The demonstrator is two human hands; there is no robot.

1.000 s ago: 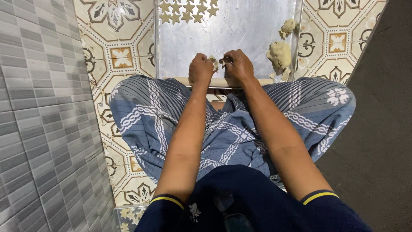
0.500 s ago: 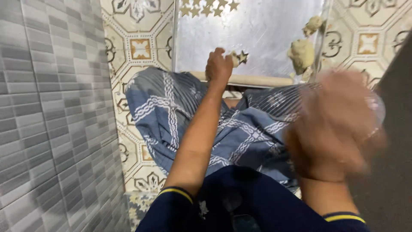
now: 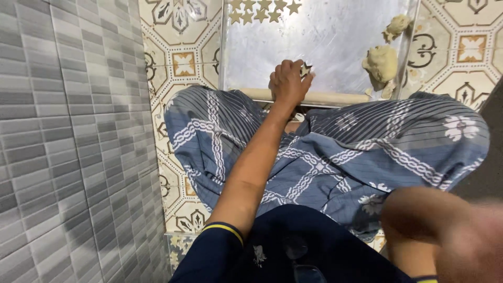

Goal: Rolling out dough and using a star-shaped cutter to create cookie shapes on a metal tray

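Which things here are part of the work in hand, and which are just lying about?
In use: left hand with a grip on a star-shaped dough piece; metal tray; cut stars; dough lumps; rolling pin.
Just about: patterned floor tiles; grey wall tiles.

Our right hand (image 3: pixel 471 241) is a blur at the lower right corner, cut by the frame edge, so we cannot tell its grip. Our left hand (image 3: pixel 288 81) hides most of a star-shaped cutter (image 3: pixel 305 68). The top edge crops the dough stars (image 3: pixel 262 13)
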